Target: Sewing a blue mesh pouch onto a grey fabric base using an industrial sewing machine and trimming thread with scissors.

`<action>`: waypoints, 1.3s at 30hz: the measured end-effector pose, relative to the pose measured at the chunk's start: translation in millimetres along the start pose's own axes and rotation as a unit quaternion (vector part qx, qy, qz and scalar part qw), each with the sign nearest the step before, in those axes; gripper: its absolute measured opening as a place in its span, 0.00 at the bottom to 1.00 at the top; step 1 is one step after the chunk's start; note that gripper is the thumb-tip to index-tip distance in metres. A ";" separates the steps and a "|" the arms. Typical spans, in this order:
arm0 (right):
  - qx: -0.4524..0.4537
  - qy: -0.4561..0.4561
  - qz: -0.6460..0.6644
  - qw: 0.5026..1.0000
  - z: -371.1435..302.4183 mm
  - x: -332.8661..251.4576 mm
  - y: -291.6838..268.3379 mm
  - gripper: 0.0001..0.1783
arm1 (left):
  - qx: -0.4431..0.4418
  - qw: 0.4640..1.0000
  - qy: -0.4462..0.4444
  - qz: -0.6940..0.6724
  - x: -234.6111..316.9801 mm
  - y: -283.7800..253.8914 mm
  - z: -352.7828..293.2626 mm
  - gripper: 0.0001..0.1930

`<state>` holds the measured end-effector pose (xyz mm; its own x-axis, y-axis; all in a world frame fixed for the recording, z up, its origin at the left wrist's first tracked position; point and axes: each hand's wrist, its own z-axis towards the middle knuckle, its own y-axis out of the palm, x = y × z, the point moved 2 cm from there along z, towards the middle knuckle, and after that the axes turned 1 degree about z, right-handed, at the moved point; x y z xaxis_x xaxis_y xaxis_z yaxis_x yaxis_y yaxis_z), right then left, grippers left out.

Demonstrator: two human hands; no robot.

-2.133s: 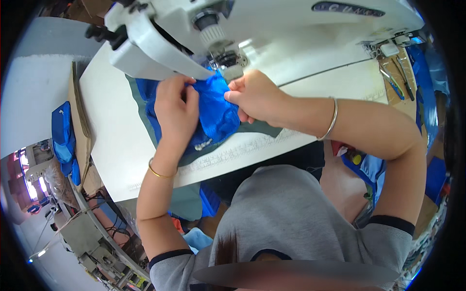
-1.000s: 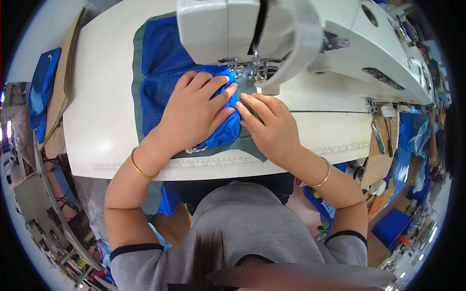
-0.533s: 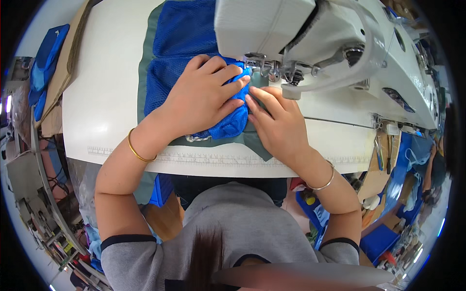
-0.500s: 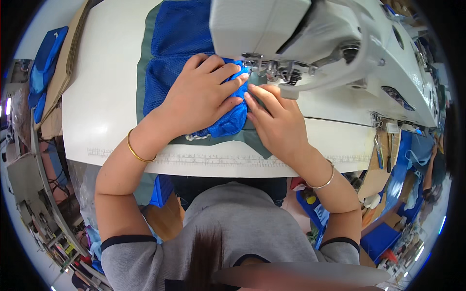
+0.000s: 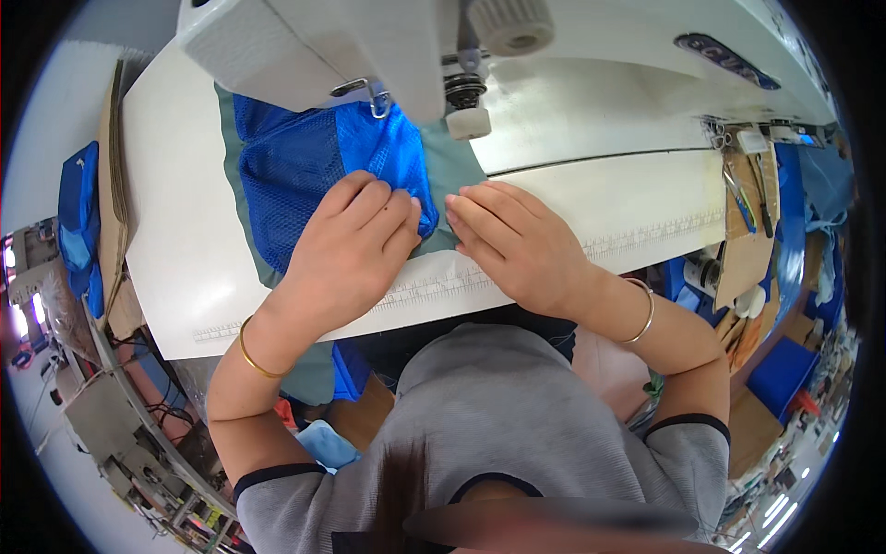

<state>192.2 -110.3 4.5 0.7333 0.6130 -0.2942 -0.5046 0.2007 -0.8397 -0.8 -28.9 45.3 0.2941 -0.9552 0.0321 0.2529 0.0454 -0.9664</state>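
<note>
A piece of blue mesh fabric (image 5: 286,175) with a shiny bright-blue strip (image 5: 378,148) lies on grey-green fabric (image 5: 452,166) under the head of a white sewing machine (image 5: 305,46). My left hand (image 5: 355,249) is closed, its curled fingertips gripping the near right corner of the blue piece. Beside it, my right hand (image 5: 517,245) has its fingers pressed together on the grey-green fabric, at the margin right of the blue strip. A small gap separates the two hands. The machine's head hides the far end of the fabric.
A printed ruler strip (image 5: 628,238) runs along the table's near edge. Tweezers (image 5: 739,198) and other small tools lie at the right end. Left of the table, blue fabric pieces (image 5: 78,222) hang by a sheet of cardboard (image 5: 113,203). A blue bin (image 5: 784,374) stands lower right.
My left hand has gone from lying spread over the blue fabric to curled at its near corner. My right hand has come back from beside the needle area. The view has shifted too.
</note>
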 end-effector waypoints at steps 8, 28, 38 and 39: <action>-0.012 -0.001 0.011 1.000 1.6 2.5 -6.2 0.18 | 0.017 1.000 0.007 0.000 9.2 5.3 -4.3 0.14; -0.008 -0.024 0.062 0.998 3.6 17.9 -1.7 0.25 | 0.120 0.982 -0.034 -0.143 3.4 25.7 -9.9 0.11; -0.071 -0.001 0.082 0.994 19.3 22.2 -9.2 0.23 | 0.130 0.982 -0.004 -0.140 -9.4 28.7 -9.6 0.11; -0.073 -0.004 0.081 0.994 20.4 23.8 -8.3 0.23 | 0.132 0.982 0.002 -0.137 -11.3 28.6 -8.9 0.11</action>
<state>204.6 -81.8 13.8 0.6438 0.6339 -0.4286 -0.5445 -0.0141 -0.8386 -5.1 -19.4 15.0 0.1789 -0.9432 0.2801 0.5525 -0.1392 -0.8218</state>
